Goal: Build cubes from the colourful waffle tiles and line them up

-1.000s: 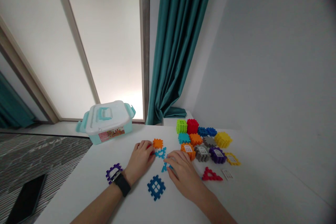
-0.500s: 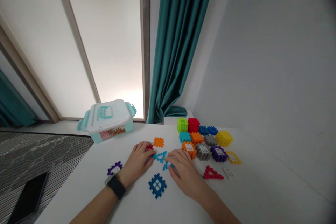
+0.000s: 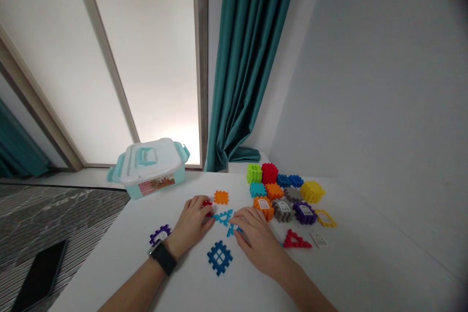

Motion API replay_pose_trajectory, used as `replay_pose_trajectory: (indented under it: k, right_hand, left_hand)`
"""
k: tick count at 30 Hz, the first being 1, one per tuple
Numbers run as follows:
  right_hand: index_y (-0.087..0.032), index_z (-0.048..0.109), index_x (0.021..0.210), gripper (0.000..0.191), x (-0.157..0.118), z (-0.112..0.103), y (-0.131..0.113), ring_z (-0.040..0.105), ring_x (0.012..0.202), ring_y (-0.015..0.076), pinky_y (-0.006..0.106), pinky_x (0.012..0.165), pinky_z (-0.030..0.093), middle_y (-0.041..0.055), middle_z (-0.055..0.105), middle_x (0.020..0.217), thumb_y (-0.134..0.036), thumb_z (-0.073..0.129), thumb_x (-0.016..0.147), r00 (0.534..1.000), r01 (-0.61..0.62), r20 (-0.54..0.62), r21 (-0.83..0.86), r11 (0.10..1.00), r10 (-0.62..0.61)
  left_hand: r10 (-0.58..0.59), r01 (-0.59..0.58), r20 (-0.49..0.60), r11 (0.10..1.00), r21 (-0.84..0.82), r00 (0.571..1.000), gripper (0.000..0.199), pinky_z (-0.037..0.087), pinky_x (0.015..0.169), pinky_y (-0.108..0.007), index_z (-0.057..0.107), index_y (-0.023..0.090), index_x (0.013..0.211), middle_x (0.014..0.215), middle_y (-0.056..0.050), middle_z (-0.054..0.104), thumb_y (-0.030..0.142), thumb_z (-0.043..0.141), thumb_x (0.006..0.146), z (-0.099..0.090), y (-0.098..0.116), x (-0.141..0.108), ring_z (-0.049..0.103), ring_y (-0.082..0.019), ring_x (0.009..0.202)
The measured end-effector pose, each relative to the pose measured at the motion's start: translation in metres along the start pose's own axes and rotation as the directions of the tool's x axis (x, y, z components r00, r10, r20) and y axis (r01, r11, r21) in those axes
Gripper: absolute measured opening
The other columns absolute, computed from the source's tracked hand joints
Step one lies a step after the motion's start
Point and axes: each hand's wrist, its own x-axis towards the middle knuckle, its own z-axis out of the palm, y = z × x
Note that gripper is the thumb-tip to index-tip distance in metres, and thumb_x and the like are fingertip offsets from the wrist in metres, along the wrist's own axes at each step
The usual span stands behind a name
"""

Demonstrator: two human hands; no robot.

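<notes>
Two light blue triangular pieces lie near the middle of the white table, one (image 3: 224, 217) between my hands and another (image 3: 233, 229) under the fingertips of my right hand (image 3: 256, 236). My left hand (image 3: 193, 222), with a dark watch at its wrist, has its fingers bent around a red piece (image 3: 207, 203), and its thumb reaches to the left tip of the first triangle. My right thumb and fingers close on the second triangle, which they partly cover. A dark blue window piece (image 3: 220, 258) lies nearer me, and an orange square (image 3: 221, 197) beyond my hands.
Stacks of coloured pieces, such as yellow (image 3: 312, 192) and purple (image 3: 305, 213), stand right of my hands. A red triangle (image 3: 295, 240) and white grille (image 3: 319, 239) lie nearer. Left are a purple piece (image 3: 160, 235), lidded box (image 3: 155, 168) and, below the table, a black phone (image 3: 40, 275).
</notes>
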Motion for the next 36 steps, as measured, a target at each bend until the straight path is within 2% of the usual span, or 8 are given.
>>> replay_pose_trajectory:
  k: [7,15,20,28,36]
  right_hand:
    - [-0.027,0.064,0.121,0.035,0.001,-0.001,-0.001,0.059,0.108,0.0260,0.047,0.096,0.048,0.0066,0.067,0.110,-0.010,0.054,0.093,1.000,0.003,-0.007,-0.014,1.000,-0.003]
    - [-0.026,0.064,0.118,0.031,0.000,0.001,0.004,0.057,0.117,0.0286,0.049,0.099,0.047,0.0105,0.063,0.125,-0.012,0.052,0.093,0.991,-0.024,-0.132,-0.107,0.994,0.009]
    - [-0.024,0.061,0.116,0.025,0.001,0.000,0.011,0.058,0.116,0.0272,0.051,0.105,0.041,0.0096,0.066,0.122,-0.013,0.049,0.097,0.981,0.001,-0.191,-0.122,0.993,-0.025]
    - [-0.024,0.063,0.106,0.017,0.001,-0.002,0.014,0.058,0.115,0.0268,0.048,0.102,0.043,0.0103,0.064,0.122,-0.016,0.049,0.098,0.967,0.013,-0.252,-0.134,0.991,-0.047]
    - [-0.024,0.063,0.101,0.014,0.000,-0.002,0.016,0.058,0.116,0.0268,0.047,0.102,0.047,0.0108,0.061,0.123,-0.019,0.050,0.100,0.944,0.029,-0.325,-0.084,0.996,-0.055]
  left_hand:
    - [0.004,-0.003,-0.006,0.998,0.059,1.000,0.006,0.043,0.103,-0.049,0.067,0.022,0.091,0.124,-0.008,0.062,0.018,0.063,0.089,-0.002,0.008,0.003,0.053,-0.028,0.120]
    - [0.119,-0.115,-0.162,0.993,0.033,0.980,0.008,0.045,0.102,-0.048,0.067,0.021,0.096,0.123,-0.010,0.063,0.020,0.061,0.092,-0.015,0.006,-0.002,0.057,-0.028,0.116]
    - [0.129,-0.146,-0.182,0.986,-0.079,0.975,0.008,0.047,0.100,-0.046,0.068,0.021,0.096,0.124,-0.012,0.062,0.023,0.060,0.093,-0.021,0.014,-0.007,0.057,-0.028,0.116]
    - [0.062,-0.095,-0.128,0.958,-0.270,0.990,0.007,0.047,0.104,-0.043,0.068,0.022,0.093,0.128,-0.011,0.058,0.019,0.062,0.090,-0.019,0.018,-0.008,0.054,-0.026,0.120]
    - [-0.019,-0.026,-0.082,0.855,-0.518,0.996,0.009,0.046,0.104,-0.041,0.065,0.021,0.090,0.120,-0.009,0.055,0.018,0.058,0.093,-0.021,0.023,-0.003,0.055,-0.024,0.115]
